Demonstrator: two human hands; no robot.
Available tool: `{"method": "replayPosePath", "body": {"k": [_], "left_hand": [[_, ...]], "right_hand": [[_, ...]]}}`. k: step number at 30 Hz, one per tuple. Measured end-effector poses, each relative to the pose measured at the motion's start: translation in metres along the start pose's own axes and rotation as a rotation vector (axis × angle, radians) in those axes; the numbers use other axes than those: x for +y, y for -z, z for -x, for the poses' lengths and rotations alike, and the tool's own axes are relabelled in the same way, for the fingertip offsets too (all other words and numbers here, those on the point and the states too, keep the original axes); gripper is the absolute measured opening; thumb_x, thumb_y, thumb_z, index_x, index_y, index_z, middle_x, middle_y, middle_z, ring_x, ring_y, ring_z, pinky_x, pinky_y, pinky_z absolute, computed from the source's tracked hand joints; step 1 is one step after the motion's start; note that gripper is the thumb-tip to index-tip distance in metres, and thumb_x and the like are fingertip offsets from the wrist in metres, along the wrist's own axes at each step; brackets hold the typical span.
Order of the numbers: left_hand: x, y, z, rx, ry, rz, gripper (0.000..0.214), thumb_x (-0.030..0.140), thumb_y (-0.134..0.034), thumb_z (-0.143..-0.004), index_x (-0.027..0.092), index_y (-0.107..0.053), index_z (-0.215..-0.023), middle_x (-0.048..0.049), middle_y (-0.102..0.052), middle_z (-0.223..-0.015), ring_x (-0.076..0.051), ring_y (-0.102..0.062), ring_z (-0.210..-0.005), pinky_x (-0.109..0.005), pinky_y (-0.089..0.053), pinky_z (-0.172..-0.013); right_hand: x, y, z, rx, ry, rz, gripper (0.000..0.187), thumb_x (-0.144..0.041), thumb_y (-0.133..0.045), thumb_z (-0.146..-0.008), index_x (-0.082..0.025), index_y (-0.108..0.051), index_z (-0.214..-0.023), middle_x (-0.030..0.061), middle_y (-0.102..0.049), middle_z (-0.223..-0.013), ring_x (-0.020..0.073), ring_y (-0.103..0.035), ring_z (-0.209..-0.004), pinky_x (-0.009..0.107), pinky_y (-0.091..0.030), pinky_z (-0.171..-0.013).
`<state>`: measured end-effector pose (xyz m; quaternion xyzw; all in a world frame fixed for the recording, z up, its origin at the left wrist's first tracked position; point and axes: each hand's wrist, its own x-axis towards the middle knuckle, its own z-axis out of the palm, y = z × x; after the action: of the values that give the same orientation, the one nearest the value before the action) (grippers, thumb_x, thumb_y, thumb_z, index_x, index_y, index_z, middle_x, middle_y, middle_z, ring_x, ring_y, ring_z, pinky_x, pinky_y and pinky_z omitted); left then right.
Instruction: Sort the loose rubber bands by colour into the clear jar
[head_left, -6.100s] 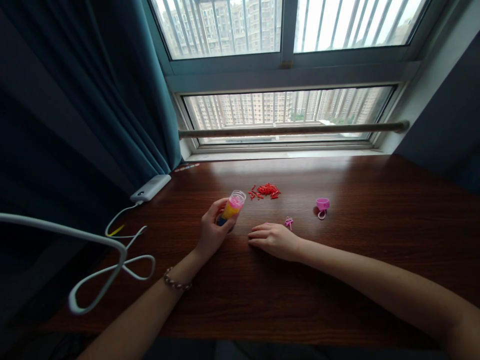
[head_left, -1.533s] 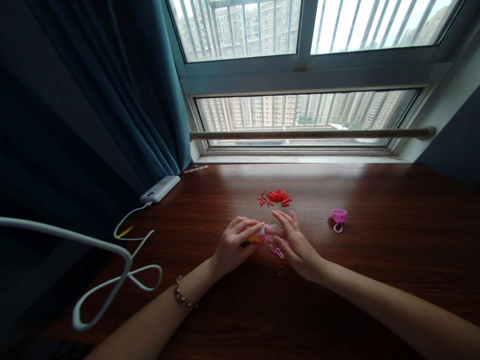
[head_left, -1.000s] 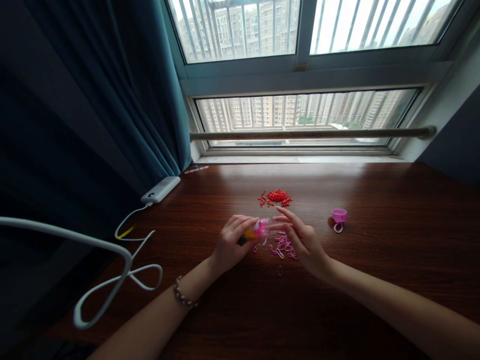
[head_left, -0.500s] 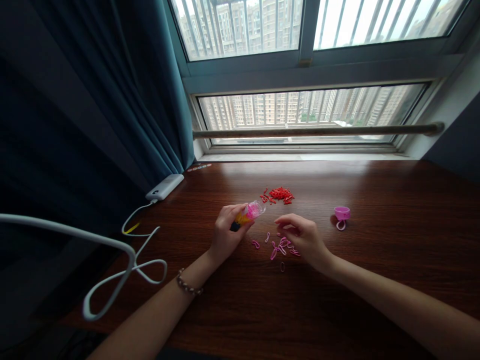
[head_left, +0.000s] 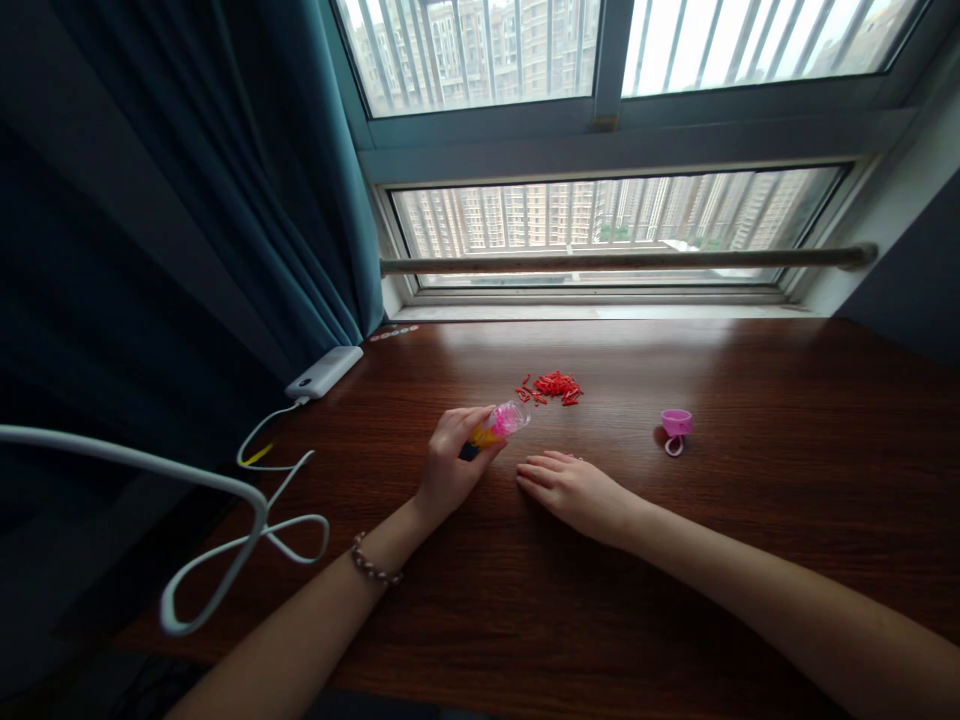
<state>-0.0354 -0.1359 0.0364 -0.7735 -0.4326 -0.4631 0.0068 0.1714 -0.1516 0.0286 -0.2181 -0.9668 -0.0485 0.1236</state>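
Note:
My left hand (head_left: 448, 468) grips a small clear bottle (head_left: 498, 424) with pink and yellow pieces inside, tilted with its open mouth up and to the right. My right hand (head_left: 571, 490) lies palm down on the brown table (head_left: 750, 540), fingers stretched out and together, covering the spot where pink rubber bands lay; a hint of pink shows at its far edge. A pile of red rubber bands (head_left: 553, 387) lies beyond both hands. The bottle's pink cap (head_left: 676, 425) sits off to the right.
A white power bank (head_left: 323, 372) with a looping white cable (head_left: 247, 520) lies at the table's left edge beside a teal curtain (head_left: 225, 190). A window with a rail (head_left: 622, 262) runs along the table's far side.
The bottle was tipped sideways and pink bands spilled onto the table. My left hand has raised the bottle again, and my right hand has come down flat over the spilled bands.

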Motion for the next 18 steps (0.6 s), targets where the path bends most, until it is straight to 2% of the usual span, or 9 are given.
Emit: {"method": "replayPosePath", "body": {"k": [4,8,14,16,18], "left_hand": [[0.0,0.0,0.001,-0.005,0.002,-0.011,0.037,0.026,-0.064,-0.073,0.022,-0.055,-0.108,-0.0056,-0.06,-0.102,-0.02,-0.054,-0.096,-0.036,-0.045,-0.087],[-0.002,-0.001,0.001,-0.024,-0.028,-0.039,0.037,0.027,-0.063,-0.073,0.022,-0.055,-0.109,-0.0058,-0.06,-0.103,-0.02,-0.054,-0.095,-0.036,-0.045,-0.086],[0.0,-0.003,0.003,-0.063,-0.107,-0.074,0.037,0.028,-0.063,-0.074,0.022,-0.056,-0.109,-0.0061,-0.061,-0.102,-0.02,-0.054,-0.095,-0.037,-0.045,-0.086],[0.002,-0.004,0.003,-0.072,-0.128,-0.071,0.037,0.028,-0.063,-0.074,0.022,-0.056,-0.109,-0.0061,-0.061,-0.102,-0.02,-0.053,-0.095,-0.037,-0.045,-0.086],[0.003,-0.004,0.003,-0.081,-0.144,-0.072,0.037,0.027,-0.063,-0.074,0.022,-0.055,-0.11,-0.006,-0.061,-0.102,-0.02,-0.053,-0.096,-0.037,-0.044,-0.086]], "right_hand": [[0.01,0.01,0.008,-0.07,-0.111,0.031,0.016,-0.007,-0.048,-0.083,-0.01,-0.061,-0.092,0.0129,-0.06,-0.096,0.0221,-0.055,-0.092,0.033,-0.044,-0.083],[0.02,0.02,0.021,-0.101,-0.262,-0.131,0.011,-0.009,-0.053,-0.079,-0.013,-0.063,-0.082,0.0101,-0.06,-0.086,0.0193,-0.057,-0.081,0.027,-0.046,-0.071],[0.029,0.036,0.047,0.024,-0.277,-0.5,0.007,-0.015,-0.06,-0.076,-0.018,-0.066,-0.079,0.0052,-0.06,-0.084,0.0158,-0.058,-0.075,0.024,-0.045,-0.065],[0.031,0.037,0.05,0.085,-0.32,-0.532,0.006,-0.016,-0.059,-0.077,-0.017,-0.065,-0.078,0.0056,-0.06,-0.086,0.0159,-0.058,-0.075,0.025,-0.046,-0.067],[0.033,0.032,0.048,0.13,-0.353,-0.52,0.011,-0.018,-0.055,-0.081,-0.017,-0.064,-0.086,0.0076,-0.059,-0.092,0.0176,-0.058,-0.083,0.028,-0.046,-0.074]]}}
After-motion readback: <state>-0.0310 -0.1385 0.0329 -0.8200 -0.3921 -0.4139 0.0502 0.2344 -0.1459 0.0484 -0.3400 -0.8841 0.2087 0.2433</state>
